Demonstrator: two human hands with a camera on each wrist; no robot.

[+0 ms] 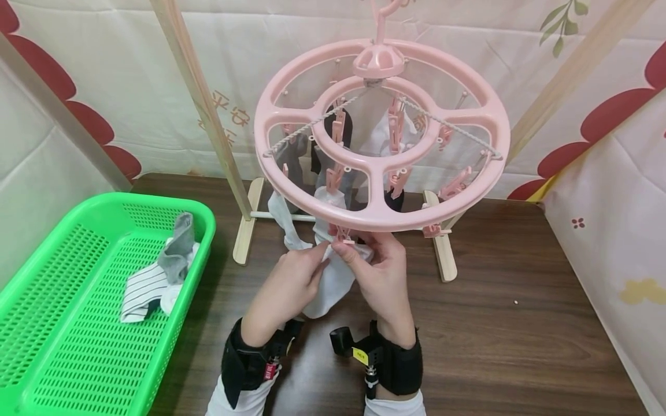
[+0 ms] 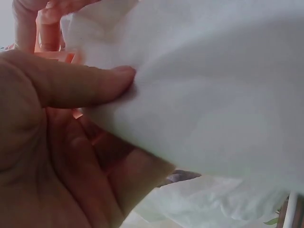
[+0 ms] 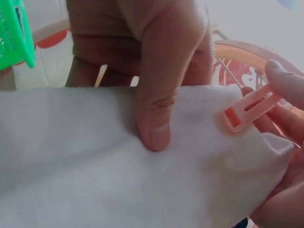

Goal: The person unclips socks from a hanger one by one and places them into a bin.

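Observation:
My left hand [image 1: 288,283] pinches a white sock [image 1: 333,283] between thumb and fingers, below the near rim of a pink round clip hanger [image 1: 400,219]. In the left wrist view, the thumb [image 2: 95,85] lies flat against the sock's cloth. My right hand [image 1: 385,277] holds a pink clip [image 3: 244,114] by its end, and the clip's tip lies over the sock near its edge. Whether the clip bites the cloth, I cannot tell. Other socks hang from clips behind, among them a pale sock [image 1: 286,219] and a grey sock [image 1: 291,164].
On the left stands a green basket [image 1: 208,222] with a grey sock [image 1: 178,248] and a striped sock [image 1: 143,289] inside. Wooden stand feet [image 1: 247,231] flank the hanger. A printed cloth [image 1: 130,75] closes off the back of the brown floor surface [image 1: 499,300].

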